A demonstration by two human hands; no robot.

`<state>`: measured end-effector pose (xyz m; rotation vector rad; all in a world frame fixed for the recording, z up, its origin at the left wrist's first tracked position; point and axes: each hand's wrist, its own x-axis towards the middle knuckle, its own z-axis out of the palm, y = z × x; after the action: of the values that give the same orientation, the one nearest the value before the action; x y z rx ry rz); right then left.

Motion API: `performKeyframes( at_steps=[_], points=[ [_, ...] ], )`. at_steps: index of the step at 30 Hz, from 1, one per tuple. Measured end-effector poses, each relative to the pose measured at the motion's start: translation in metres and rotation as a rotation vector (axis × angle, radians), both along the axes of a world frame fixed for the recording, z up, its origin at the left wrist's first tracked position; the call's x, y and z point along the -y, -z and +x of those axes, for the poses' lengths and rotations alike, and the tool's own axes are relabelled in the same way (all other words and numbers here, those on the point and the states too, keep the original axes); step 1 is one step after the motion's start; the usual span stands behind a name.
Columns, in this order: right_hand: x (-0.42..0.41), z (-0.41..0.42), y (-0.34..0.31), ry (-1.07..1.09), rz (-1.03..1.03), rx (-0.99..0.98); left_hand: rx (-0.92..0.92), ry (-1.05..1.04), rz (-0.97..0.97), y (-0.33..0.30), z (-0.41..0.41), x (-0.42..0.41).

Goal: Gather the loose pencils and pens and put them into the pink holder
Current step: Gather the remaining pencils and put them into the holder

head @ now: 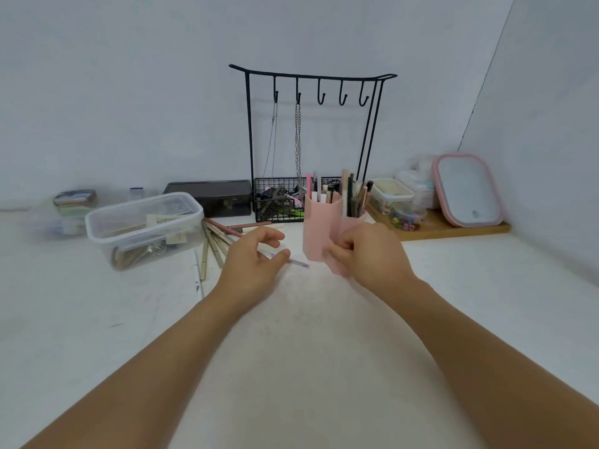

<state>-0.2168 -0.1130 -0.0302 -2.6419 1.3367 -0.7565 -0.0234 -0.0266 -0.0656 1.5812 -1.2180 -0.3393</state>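
Observation:
The pink holder (pixel 319 226) stands at the middle of the white table, with several pens and pencils upright in it. My right hand (pixel 366 254) grips its lower front, fingers curled round the wall. My left hand (pixel 254 259) is just left of it and pinches a thin clear pen with a purple part (pixel 298 263), whose tip points right toward the holder. More loose pencils and pens (pixel 215 239) lie fanned on the table behind my left hand, and a white pen (pixel 198 273) lies further left.
A clear plastic box (pixel 142 226) sits at the left. Behind stand a dark case (pixel 210 196) and a black wire rack (pixel 311 140) with hooks, chains and a basket. A wooden tray (pixel 453 230) with small tubs and a pink-rimmed lid is at the right.

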Motion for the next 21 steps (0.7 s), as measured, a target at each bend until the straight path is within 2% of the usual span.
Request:
performKeyframes(
  at_steps=[5,8,10,13,17,21],
  points=[
    [0.025,0.006,0.006,0.064,-0.029,0.047,0.039,-0.029,-0.041,0.001,0.003,0.001],
    [0.025,0.012,0.005,0.132,-0.043,0.028,0.097,-0.122,-0.071,0.001,0.013,0.002],
    [0.014,0.016,-0.001,0.167,-0.122,0.081,0.068,-0.188,-0.076,0.002,0.019,0.003],
    [-0.01,0.033,-0.015,-0.033,-0.158,0.138,-0.094,-0.326,-0.119,0.001,0.031,0.003],
    [-0.01,0.088,-0.015,-0.386,0.032,-0.133,-0.181,-0.563,-0.098,-0.007,0.057,-0.004],
    [0.012,0.14,-0.004,-0.373,0.129,-0.213,-0.268,-0.569,-0.049,-0.005,0.063,-0.008]
  ],
)
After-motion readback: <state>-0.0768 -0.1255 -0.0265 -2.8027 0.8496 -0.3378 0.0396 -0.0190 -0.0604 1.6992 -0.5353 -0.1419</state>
